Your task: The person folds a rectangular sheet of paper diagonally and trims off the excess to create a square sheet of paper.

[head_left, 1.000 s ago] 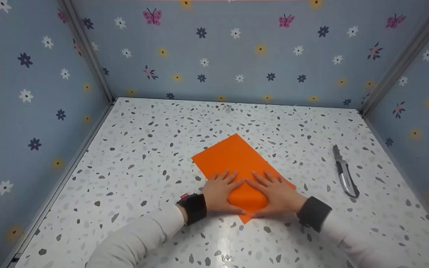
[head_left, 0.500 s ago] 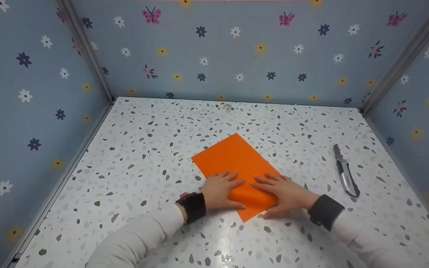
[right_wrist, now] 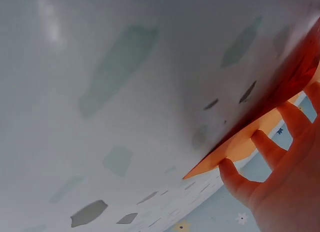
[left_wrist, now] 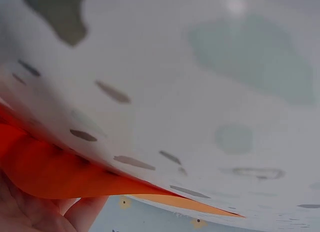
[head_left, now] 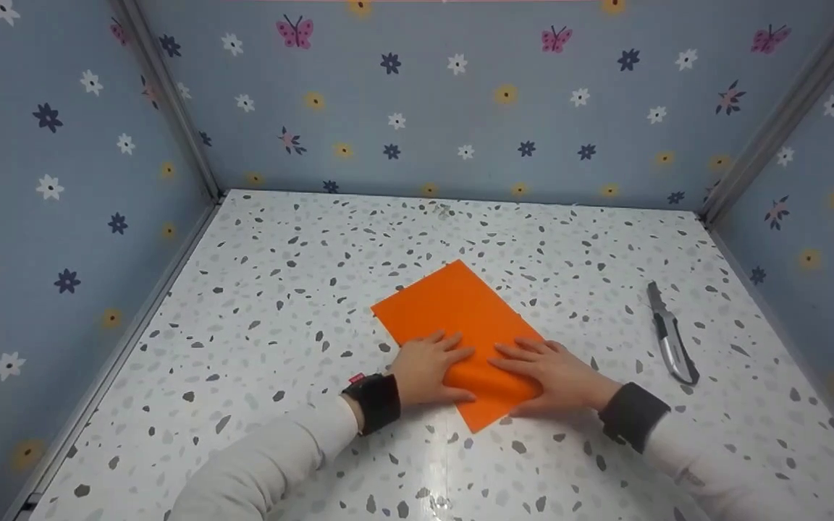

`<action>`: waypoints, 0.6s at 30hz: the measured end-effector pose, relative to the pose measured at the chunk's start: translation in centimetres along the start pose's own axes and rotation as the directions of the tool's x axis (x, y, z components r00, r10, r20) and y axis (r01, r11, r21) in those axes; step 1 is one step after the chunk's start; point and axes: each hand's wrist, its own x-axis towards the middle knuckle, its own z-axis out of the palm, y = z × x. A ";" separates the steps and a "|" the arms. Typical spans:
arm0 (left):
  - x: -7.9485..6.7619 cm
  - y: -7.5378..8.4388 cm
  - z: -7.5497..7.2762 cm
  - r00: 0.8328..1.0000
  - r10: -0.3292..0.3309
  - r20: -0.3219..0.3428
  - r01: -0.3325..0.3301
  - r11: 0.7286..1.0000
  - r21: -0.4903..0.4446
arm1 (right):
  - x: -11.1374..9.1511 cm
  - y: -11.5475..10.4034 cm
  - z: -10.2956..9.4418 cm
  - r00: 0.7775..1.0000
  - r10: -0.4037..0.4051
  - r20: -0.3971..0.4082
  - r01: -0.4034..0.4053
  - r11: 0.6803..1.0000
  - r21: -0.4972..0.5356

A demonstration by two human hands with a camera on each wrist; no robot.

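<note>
An orange sheet of paper [head_left: 453, 304] lies slantwise on the speckled tabletop, one corner toward me. My left hand [head_left: 428, 370] rests on its left edge with spread fingers, the thumb over the near part. On the right edge, my right hand [head_left: 558, 373] touches the paper with spread fingers. Between the hands the near part bulges slightly. Seen low in the left wrist view, the paper [left_wrist: 75, 182] curves up off the table over part of the left hand [left_wrist: 30, 212]. In the right wrist view, fingertips of the right hand [right_wrist: 290, 182] meet the sheet [right_wrist: 245, 142].
A grey and silver utility knife [head_left: 670, 340] lies on the white speckled tabletop [head_left: 279, 289] to the right, apart from the paper. Flower-patterned panels [head_left: 431, 94] enclose the table at the back and both sides.
My right hand has slid to the right along the paper, away from the left hand, uncovering more of the near corner. The left hand has barely moved.
</note>
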 end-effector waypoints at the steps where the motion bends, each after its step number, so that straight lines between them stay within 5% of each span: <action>1: 0.0 0.0 0.0 1.000 0.001 0.000 -0.001 1.000 0.002 | 0.0 0.0 0.0 1.000 -0.003 -0.006 0.003 1.000 0.000; 11: -0.1 -0.5 -0.2 0.999 0.044 0.021 -0.043 0.999 -0.031 | 0.0 0.2 0.3 1.000 0.003 -0.021 -0.003 1.000 -0.017; 18: -0.3 -2.1 -1.2 0.987 0.116 0.109 -0.113 0.993 -0.038 | 0.0 0.2 0.1 0.999 -0.013 -0.030 0.012 1.000 -0.025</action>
